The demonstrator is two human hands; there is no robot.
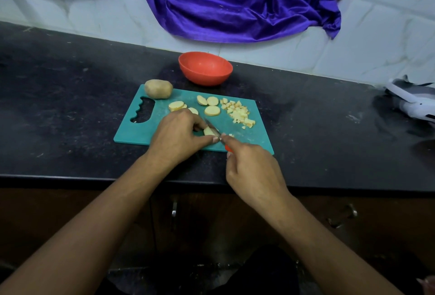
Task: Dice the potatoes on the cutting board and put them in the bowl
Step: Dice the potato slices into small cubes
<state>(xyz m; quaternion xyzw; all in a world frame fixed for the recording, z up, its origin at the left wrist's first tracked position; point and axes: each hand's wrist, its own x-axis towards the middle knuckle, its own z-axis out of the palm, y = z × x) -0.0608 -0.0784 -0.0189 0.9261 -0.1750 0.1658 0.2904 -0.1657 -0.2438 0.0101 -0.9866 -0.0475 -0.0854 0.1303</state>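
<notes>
A teal cutting board (141, 129) lies on the black counter. On its far left corner rests a whole unpeeled potato (158, 88). Several round potato slices (211, 106) lie across the board's middle, and a heap of small diced cubes (239, 113) sits on its right side. My left hand (177, 135) pins a potato slice (208, 131) against the board with its fingertips. My right hand (253, 169) grips a red-handled knife (213, 128), whose blade rests across that slice. The orange bowl (205, 67) stands just behind the board, with nothing visible inside.
A purple cloth (235, 2) hangs down the white tiled wall behind the bowl. A grey and white object (412, 102) lies at the counter's right end. The counter's front edge (94, 178) runs beneath my forearms, with cabinet handles (174, 210) below.
</notes>
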